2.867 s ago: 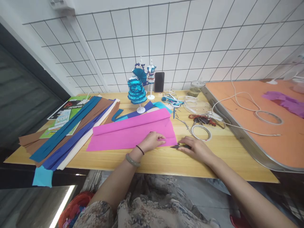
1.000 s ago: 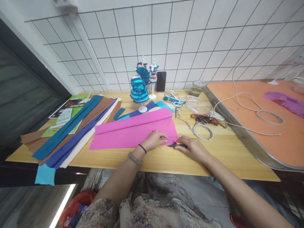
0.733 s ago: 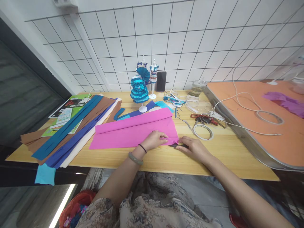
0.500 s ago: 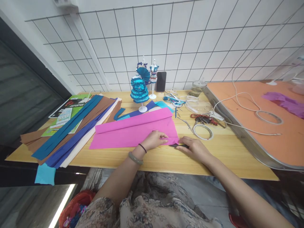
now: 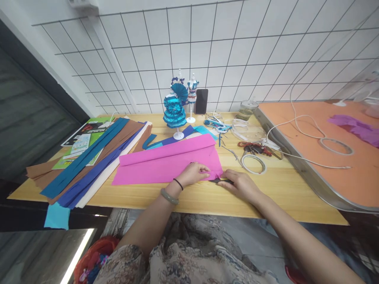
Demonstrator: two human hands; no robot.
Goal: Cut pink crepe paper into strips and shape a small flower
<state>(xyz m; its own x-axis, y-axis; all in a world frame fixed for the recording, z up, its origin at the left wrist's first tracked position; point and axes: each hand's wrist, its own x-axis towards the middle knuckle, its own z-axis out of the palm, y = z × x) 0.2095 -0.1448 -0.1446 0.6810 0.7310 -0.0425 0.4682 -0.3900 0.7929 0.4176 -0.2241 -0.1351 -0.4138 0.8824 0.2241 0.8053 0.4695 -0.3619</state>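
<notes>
The pink sheet (image 5: pixel 166 169) lay on the wooden table (image 5: pixel 195 201), its far side folded over. It looked light, soft and easy to rip, so a gentle pinch near an edge seemed best. The left hand (image 5: pixel 193 174) rested on it, a small gap between finger and thumb. The right hand (image 5: pixel 240 184) held dark scissors (image 5: pixel 217 180) at the crumpled corner.

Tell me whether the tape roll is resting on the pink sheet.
No, the tape roll lies on the wooden table, apart from the pink sheet and to its right.
</notes>
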